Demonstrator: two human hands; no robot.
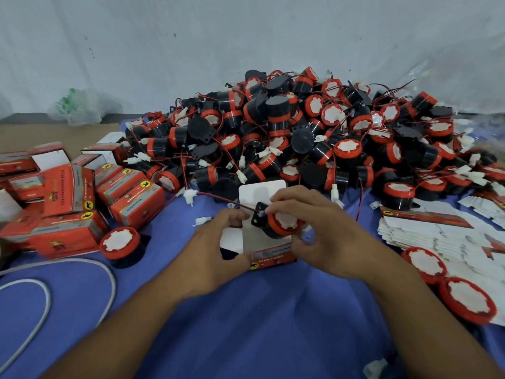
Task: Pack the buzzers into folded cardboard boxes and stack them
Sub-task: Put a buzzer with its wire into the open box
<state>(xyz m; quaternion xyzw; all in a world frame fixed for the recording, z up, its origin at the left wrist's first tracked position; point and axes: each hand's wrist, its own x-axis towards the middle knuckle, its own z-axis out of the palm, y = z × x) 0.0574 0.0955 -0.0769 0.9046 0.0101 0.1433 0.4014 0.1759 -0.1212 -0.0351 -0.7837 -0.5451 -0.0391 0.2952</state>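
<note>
An open red cardboard box stands on the blue cloth in front of me, its white flap raised behind it. My left hand grips the box's left side. My right hand holds a black and red buzzer at the box's mouth, and its red wire with a white plug trails off to the left. A big heap of buzzers fills the cloth behind. Packed red boxes lie piled at the left.
Flat unfolded box blanks lie in a stack at the right, with two buzzers in front of them. One loose buzzer stands by the packed boxes. A grey cable loops at the lower left. A plastic bag sits by the wall.
</note>
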